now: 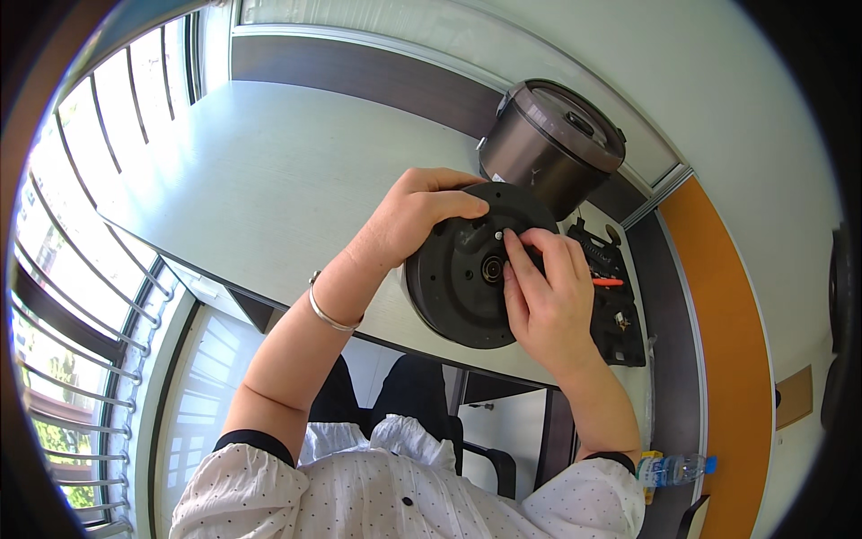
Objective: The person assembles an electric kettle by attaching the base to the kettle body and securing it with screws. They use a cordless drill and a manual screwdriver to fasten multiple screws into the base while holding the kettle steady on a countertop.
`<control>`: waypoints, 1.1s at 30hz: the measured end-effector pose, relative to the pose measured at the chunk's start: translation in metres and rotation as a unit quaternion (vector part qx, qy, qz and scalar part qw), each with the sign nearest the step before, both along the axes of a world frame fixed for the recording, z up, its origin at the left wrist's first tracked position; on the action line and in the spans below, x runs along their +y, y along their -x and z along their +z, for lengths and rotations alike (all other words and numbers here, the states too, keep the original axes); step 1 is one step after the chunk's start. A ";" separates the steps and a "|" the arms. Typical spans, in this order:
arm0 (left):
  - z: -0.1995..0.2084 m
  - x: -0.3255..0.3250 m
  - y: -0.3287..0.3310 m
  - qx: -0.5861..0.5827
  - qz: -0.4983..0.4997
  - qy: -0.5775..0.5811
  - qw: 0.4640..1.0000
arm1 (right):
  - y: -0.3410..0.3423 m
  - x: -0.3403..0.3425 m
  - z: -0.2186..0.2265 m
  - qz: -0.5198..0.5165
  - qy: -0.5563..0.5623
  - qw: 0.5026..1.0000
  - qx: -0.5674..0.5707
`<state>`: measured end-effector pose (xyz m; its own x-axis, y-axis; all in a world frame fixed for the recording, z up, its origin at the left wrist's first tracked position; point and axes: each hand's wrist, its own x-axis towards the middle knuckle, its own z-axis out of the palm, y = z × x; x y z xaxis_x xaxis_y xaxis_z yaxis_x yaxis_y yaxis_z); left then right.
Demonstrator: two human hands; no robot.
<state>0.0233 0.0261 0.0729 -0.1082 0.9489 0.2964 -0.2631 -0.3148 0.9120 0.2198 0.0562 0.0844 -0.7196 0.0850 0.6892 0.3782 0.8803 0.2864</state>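
A round black plastic base plate [462,310] with several holes and a ring-shaped centre is tilted up in front of me, over the table's near edge. My left hand [431,208] grips its upper left rim, the thumb lying on the face and the other fingers behind. A small silver screw [499,235] shows on the plate above the centre ring. At this screw are the fingertips of my right hand [549,292], its fingers bent and close together over the plate's right side. The hand partly covers the plate there.
Behind the plate stands a brown rice cooker [561,135] with its lid shut. A black tool case [624,332] lies on the right, with an orange-handled tool [608,282] beside my right hand. The pale table [269,171] reaches left toward a barred window. A plastic bottle [673,470] is at lower right.
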 end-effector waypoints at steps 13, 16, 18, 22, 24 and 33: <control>0.002 -0.002 0.000 -0.008 -0.004 0.008 1.000 | -0.002 -0.003 0.000 -0.010 -0.001 1.000 -0.026; 0.000 -0.001 0.001 -0.012 -0.002 -0.003 1.000 | 0.000 -0.004 0.000 -0.009 -0.004 1.000 -0.025; 0.000 -0.001 0.002 -0.011 -0.003 -0.005 1.000 | 0.001 -0.005 0.000 -0.015 -0.004 1.000 -0.025; 0.000 -0.002 0.001 -0.014 -0.010 0.003 1.000 | 0.002 -0.006 0.001 -0.007 0.001 1.000 -0.025; 0.002 -0.003 0.001 -0.008 -0.006 0.008 1.000 | 0.002 -0.004 0.000 -0.003 0.015 1.000 -0.014; -0.002 0.001 0.003 0.005 -0.003 -0.003 1.000 | -0.003 -0.001 0.000 -0.001 0.042 0.999 0.000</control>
<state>0.0207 0.0268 0.0713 -0.0990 0.9477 0.3034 -0.2553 -0.3189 0.9128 0.2229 0.0548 0.0845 -0.7187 0.1447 0.6801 0.3809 0.9002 0.2110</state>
